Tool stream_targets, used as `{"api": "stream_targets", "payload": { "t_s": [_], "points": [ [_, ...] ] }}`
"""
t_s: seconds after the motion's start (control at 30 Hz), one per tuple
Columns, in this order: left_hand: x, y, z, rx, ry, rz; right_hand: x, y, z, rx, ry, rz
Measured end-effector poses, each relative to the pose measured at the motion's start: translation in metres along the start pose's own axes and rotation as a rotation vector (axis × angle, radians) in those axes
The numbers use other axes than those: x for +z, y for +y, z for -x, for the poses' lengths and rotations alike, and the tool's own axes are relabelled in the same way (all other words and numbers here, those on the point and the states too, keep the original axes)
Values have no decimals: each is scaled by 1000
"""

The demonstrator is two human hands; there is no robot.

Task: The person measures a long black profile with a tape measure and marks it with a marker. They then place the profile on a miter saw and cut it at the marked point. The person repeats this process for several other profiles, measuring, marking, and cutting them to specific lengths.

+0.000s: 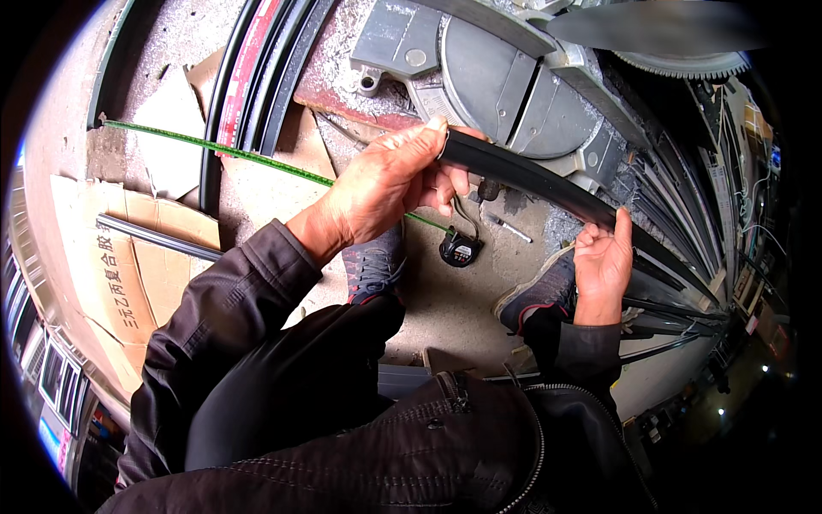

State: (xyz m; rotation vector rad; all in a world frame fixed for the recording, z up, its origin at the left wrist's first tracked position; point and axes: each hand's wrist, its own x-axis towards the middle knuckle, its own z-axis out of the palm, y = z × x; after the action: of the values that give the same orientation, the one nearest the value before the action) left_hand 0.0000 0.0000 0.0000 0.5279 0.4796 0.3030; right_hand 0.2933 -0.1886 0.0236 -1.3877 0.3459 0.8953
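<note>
A long black profile strip (535,180) runs slantwise in front of me, dropping toward the right. Its near-left end is pinched between the thumb and fingers of my left hand (396,176). Farther along, my right hand (604,267) is closed round the strip from below. On the floor between my shoes sits a black tape measure (461,248). Its green blade (218,152) is drawn out far to the left, passing behind my left hand and reaching a dark profile's end. Near the tape measure lies a white marker or pen (515,230).
Beyond my hands stands a grey metal saw table (479,68), with a toothed saw blade (685,63) at upper right. Dark profiles (287,64) lie at upper left. Cardboard (171,295) with a short profile piece (158,237) is at left. Many long profiles (685,201) lie bundled at right.
</note>
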Motion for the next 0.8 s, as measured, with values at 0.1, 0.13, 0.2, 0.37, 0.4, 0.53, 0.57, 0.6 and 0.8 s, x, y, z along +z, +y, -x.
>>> {"api": "stream_targets", "payload": {
  "t_s": [0.1,0.13,0.2,0.37,0.4,0.53,0.57,0.6,0.8],
  "points": [
    [1,2,-1,6,7,5,1,1,-2,-5,-11,3],
    [1,3,0,8,7,8,2,1,-3,-6,-7,1],
    [5,7,1,-3,24,-10,3,-1,-1,-11,6,1],
    [8,7,1,71,92,-326,1,0,-4,-5,-12,-1],
    [10,8,0,100,116,-349,0,0,-5,-5,-19,3],
    [8,11,-4,129,139,-428,2,2,-9,13,-43,-2],
    [7,13,-4,134,153,-418,5,4,-9,23,-48,-8],
    [6,14,-4,144,195,-388,10,5,-12,34,-47,-31],
    [-38,45,-7,241,389,-368,39,16,-26,42,-97,-131]
  ]
}}
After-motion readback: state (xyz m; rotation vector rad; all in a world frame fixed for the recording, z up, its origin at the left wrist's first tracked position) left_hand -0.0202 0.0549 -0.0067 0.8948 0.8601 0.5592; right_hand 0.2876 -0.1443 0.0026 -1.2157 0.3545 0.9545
